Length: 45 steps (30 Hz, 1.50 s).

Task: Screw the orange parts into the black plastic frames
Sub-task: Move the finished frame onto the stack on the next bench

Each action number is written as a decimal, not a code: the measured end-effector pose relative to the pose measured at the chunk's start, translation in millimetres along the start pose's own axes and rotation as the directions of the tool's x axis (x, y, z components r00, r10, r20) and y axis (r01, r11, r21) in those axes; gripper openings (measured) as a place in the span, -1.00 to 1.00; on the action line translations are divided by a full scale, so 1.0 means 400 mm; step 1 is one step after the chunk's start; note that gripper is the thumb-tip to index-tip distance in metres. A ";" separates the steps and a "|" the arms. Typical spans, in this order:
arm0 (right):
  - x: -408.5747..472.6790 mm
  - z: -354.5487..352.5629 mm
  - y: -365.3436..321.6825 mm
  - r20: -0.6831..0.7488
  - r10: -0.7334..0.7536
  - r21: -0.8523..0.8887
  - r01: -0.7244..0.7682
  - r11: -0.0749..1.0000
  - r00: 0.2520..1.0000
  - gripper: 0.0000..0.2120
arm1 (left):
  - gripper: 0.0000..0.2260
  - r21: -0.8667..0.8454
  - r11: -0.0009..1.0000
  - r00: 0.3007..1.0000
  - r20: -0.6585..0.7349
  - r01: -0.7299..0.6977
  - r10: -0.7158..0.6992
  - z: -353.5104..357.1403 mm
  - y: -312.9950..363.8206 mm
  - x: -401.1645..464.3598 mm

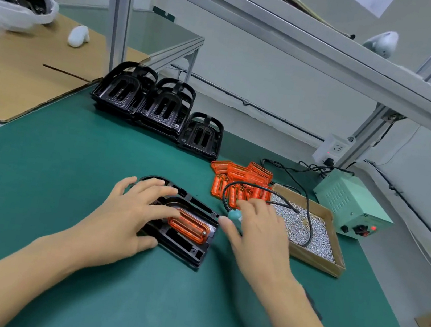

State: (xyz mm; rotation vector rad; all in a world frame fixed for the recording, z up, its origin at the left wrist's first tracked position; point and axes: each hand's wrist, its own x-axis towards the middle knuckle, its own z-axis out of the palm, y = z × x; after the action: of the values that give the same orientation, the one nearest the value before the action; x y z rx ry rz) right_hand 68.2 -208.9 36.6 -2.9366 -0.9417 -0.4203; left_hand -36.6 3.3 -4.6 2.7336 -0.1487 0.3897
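- The black frame [184, 231] is kept flat on the green surface [68, 169] under the left hand [128, 212], whose straight, spread fingers press on it, probably to stop it from shifting.
- An orange part [189, 225] is seated in the frame.
- The right hand [257, 231], just right of the frame, is blurred; its fingers are spread, gripping nothing visible.
- Beyond it, the tray of screws [307, 230] and spare orange parts [239, 181] are kept handy.
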 end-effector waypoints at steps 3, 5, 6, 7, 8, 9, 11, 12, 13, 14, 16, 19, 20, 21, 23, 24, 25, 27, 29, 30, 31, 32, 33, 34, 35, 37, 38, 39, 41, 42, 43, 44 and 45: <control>0.050 0.019 -0.050 0.060 -0.114 0.139 0.105 0.985 0.992 -0.61 | -0.53 0.000 0.999 0.997 -0.050 0.052 -0.052 0.000 -0.004 -0.007; 0.079 0.037 -0.072 0.133 -0.151 0.136 0.133 0.982 0.979 -0.65 | -0.53 0.003 0.997 0.994 -0.065 0.083 -0.083 0.000 -0.011 -0.011; 0.091 0.045 -0.078 0.178 -0.152 0.123 0.131 0.984 0.972 -0.66 | -0.53 -0.002 0.995 0.992 -0.072 0.101 -0.101 0.000 -0.014 -0.014; 0.101 0.050 -0.083 0.224 -0.145 0.112 0.122 0.986 0.964 -0.66 | -0.52 -0.002 0.992 0.989 -0.078 0.126 -0.125 0.002 -0.017 -0.016; 0.110 0.054 -0.086 0.266 -0.135 0.112 0.108 0.988 0.955 -0.66 | -0.49 0.009 0.987 0.984 -0.082 0.161 -0.160 0.003 -0.019 -0.019; 0.116 0.056 -0.087 0.298 -0.125 0.127 0.091 0.988 0.946 -0.65 | -0.43 0.026 0.978 0.975 -0.088 0.209 -0.206 0.005 -0.020 -0.022; 0.123 0.059 -0.089 0.329 -0.122 0.168 0.069 0.983 0.937 -0.67 | -0.30 0.036 0.950 0.945 -0.123 0.310 -0.304 0.008 -0.022 -0.028; 0.125 0.061 -0.090 0.330 -0.127 0.180 0.070 0.981 0.935 -0.68 | -0.25 0.023 0.935 0.927 -0.142 0.353 -0.347 0.008 -0.023 -0.031; 0.125 0.063 -0.091 0.327 -0.130 0.194 0.068 0.979 0.936 -0.70 | -0.22 0.003 0.920 0.909 -0.155 0.392 -0.386 0.007 -0.024 -0.033; 0.123 0.066 -0.094 0.317 -0.122 0.222 0.052 0.974 0.941 -0.71 | -0.19 -0.031 0.904 0.890 -0.164 0.427 -0.426 0.006 -0.025 -0.035; 0.120 0.069 -0.103 0.275 -0.091 0.313 0.000 0.950 0.957 -0.72 | -0.17 -0.180 0.855 0.842 -0.163 0.486 -0.514 0.001 -0.028 -0.034; 0.124 0.069 -0.126 0.182 -0.035 0.409 -0.043 0.911 0.983 -0.73 | -0.24 -0.543 0.679 0.768 -0.094 0.494 -0.634 -0.012 -0.028 -0.027; 0.128 0.067 -0.137 0.152 -0.014 0.434 -0.053 0.899 0.988 -0.74 | -0.27 -0.644 0.603 0.752 -0.065 0.470 -0.656 -0.016 -0.027 -0.021; 0.133 0.064 -0.149 0.123 0.003 0.458 -0.059 0.887 0.992 -0.76 | -0.29 -0.721 0.532 0.742 -0.038 0.444 -0.670 -0.021 -0.024 -0.016; 0.146 0.057 -0.180 0.079 0.018 0.497 -0.055 0.866 0.997 -0.79 | -0.37 -0.840 0.402 0.737 -0.004 0.365 -0.676 -0.031 -0.015 -0.006; 0.152 0.055 -0.198 0.065 0.016 0.513 -0.047 0.857 0.998 -0.80 | -0.49 -0.881 0.346 0.739 0.006 0.322 -0.674 -0.039 -0.012 0.000; 0.159 0.053 -0.218 0.054 0.010 0.528 -0.037 0.848 0.998 -0.81 | -0.57 -0.906 0.316 0.741 -0.003 0.283 -0.671 -0.051 -0.013 0.006; 0.174 0.050 -0.260 0.040 0.001 0.556 -0.023 0.831 0.999 -0.81 | -0.60 -0.917 0.329 0.719 -0.071 0.226 -0.691 -0.065 -0.031 0.015; 0.190 0.049 -0.302 0.030 -0.004 0.580 -0.014 0.814 1.000 -0.82 | -0.62 -0.914 0.340 0.679 -0.106 0.222 -0.727 -0.084 -0.059 0.017; 0.199 0.049 -0.322 0.028 -0.009 0.590 -0.009 0.807 1.000 -0.83 | -0.60 -0.918 0.336 0.660 -0.118 0.212 -0.741 -0.093 -0.079 0.017; 0.209 0.049 -0.342 0.028 -0.017 0.602 -0.004 0.798 0.999 -0.83 | -0.56 -0.924 0.327 0.640 -0.131 0.198 -0.757 -0.101 -0.100 0.017; 0.222 0.051 -0.362 0.032 -0.029 0.618 0.003 0.787 0.999 -0.84 | -0.51 -0.928 0.318 0.618 -0.137 0.193 -0.774 -0.111 -0.122 0.015; 0.235 0.054 -0.382 0.040 -0.047 0.633 0.011 0.774 0.998 -0.84 | -0.48 -0.930 0.311 0.595 -0.139 0.196 -0.791 -0.120 -0.145 0.012; 0.248 0.058 -0.402 0.050 -0.072 0.648 0.022 0.761 0.996 -0.83 | -0.46 -0.931 0.304 0.573 -0.139 0.203 -0.808 -0.129 -0.168 0.009; 0.260 0.061 -0.423 0.061 -0.099 0.662 0.034 0.749 0.993 -0.76 | -0.47 -0.933 0.299 0.549 -0.145 0.202 -0.823 -0.139 -0.189 0.005; 0.282 0.065 -0.465 0.088 -0.147 0.686 0.047 0.726 0.985 -0.61 | -0.52 -0.936 0.286 0.498 -0.152 0.206 -0.854 -0.161 -0.228 -0.006; 0.291 0.066 -0.487 0.100 -0.169 0.700 0.051 0.712 0.981 -0.57 | -0.54 -0.936 0.281 0.475 -0.154 0.210 -0.867 -0.171 -0.247 -0.012; 0.299 0.067 -0.509 0.113 -0.189 0.717 0.051 0.695 0.976 -0.55 | -0.52 -0.937 0.281 0.453 -0.161 0.210 -0.877 -0.182 -0.266 -0.019; 0.315 0.070 -0.554 0.136 -0.216 0.747 0.043 0.663 0.967 -0.53 | -0.47 -0.935 0.287 0.414 -0.182 0.208 -0.892 -0.202 -0.305 -0.031; 0.323 0.071 -0.576 0.144 -0.225 0.755 0.040 0.654 0.964 -0.52 | -0.46 -0.932 0.297 0.396 -0.197 0.208 -0.897 -0.211 -0.323 -0.036; 0.333 0.071 -0.600 0.148 -0.231 0.760 0.039 0.649 0.962 -0.51 | -0.47 -0.926 0.312 0.376 -0.217 0.213 -0.901 -0.219 -0.341 -0.042; 0.342 0.070 -0.622 0.149 -0.235 0.767 0.038 0.640 0.961 -0.51 | -0.49 -0.919 0.325 0.356 -0.234 0.222 -0.905 -0.229 -0.358 -0.048; 0.351 0.069 -0.644 0.148 -0.236 0.778 0.035 0.628 0.960 -0.52 | -0.51 -0.914 0.335 0.334 -0.249 0.231 -0.909 -0.239 -0.373 -0.055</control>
State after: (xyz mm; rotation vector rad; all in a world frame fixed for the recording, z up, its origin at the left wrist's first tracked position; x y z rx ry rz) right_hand 36.6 84.1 33.2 -2.1334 -1.0304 0.3042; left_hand -58.3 178.5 22.3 1.3219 0.8661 0.9244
